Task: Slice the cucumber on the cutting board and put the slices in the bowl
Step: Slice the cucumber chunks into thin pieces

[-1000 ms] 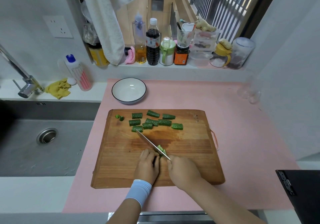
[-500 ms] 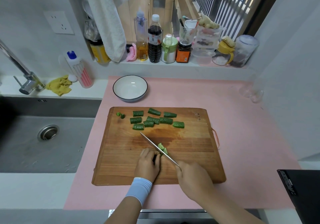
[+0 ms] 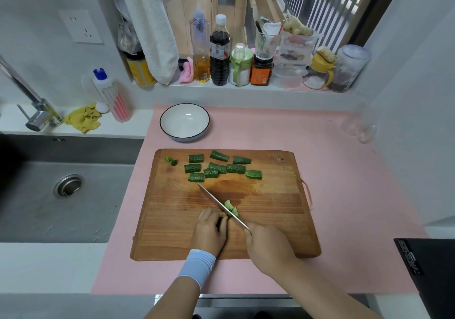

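Observation:
A wooden cutting board [image 3: 270, 220] lies on a pink mat. Several cut cucumber pieces [image 3: 216, 167] lie near its far edge, with two small end bits [image 3: 171, 160] at the far left. My left hand [image 3: 209, 231], in a pale blue wristband, holds down a short cucumber piece [image 3: 231, 207] at the board's near middle; most of that piece is hidden under my fingers. My right hand [image 3: 268, 247] grips the handle of a knife [image 3: 221, 206], whose blade rests across that piece, tip pointing far-left. A white bowl [image 3: 184, 122] with a dark rim stands beyond the board, nothing in it.
A steel sink [image 3: 66, 188] and tap [image 3: 32, 106] lie to the left. Bottles and jars [image 3: 221, 55] line the window sill behind. A yellow cloth [image 3: 83, 119] and a dish-soap bottle [image 3: 113, 97] sit by the tap. A black object [image 3: 428, 269] stands at the near right.
My right hand drew the knife back toward me and to the right, then slid it forward again across the cucumber piece. My left hand kept its hold.

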Demonstrator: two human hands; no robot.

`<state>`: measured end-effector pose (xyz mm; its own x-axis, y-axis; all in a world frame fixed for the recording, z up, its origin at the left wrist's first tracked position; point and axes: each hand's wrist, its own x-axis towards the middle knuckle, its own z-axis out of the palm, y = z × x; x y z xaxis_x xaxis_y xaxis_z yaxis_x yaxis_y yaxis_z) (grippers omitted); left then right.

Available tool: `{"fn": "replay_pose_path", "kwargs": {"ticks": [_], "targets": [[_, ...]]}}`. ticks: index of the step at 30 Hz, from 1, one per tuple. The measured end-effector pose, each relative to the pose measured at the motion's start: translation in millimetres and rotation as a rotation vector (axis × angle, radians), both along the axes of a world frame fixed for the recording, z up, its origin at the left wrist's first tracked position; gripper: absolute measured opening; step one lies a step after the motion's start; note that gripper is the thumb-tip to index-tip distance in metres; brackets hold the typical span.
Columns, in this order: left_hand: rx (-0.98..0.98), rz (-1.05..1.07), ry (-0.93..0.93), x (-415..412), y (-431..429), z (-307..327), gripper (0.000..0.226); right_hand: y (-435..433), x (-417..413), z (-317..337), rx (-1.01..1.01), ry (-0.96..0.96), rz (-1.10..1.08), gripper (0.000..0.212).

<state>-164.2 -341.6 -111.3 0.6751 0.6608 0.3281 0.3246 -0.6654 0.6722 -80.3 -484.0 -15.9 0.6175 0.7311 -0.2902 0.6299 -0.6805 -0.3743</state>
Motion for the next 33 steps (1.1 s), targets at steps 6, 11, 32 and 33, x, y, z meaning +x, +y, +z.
{"fn": "replay_pose_path", "kwargs": {"ticks": [6, 11, 32, 33], "targets": [[0.013, -0.008, -0.007, -2, -1, 1, 0.018, 23, 1, 2, -0.044, -0.018, 0.025, 0.031], [0.023, 0.011, 0.004, -3, -1, -2, 0.017, 18, 0, 5, -0.036, -0.031, 0.049, 0.03], [0.011, 0.013, -0.003, -5, -2, -2, 0.014, 13, -2, 8, -0.04, 0.014, 0.026, 0.029], [0.012, 0.01, 0.003, -5, -2, -2, 0.015, 17, -1, 7, -0.041, 0.015, 0.028, 0.028]]}}
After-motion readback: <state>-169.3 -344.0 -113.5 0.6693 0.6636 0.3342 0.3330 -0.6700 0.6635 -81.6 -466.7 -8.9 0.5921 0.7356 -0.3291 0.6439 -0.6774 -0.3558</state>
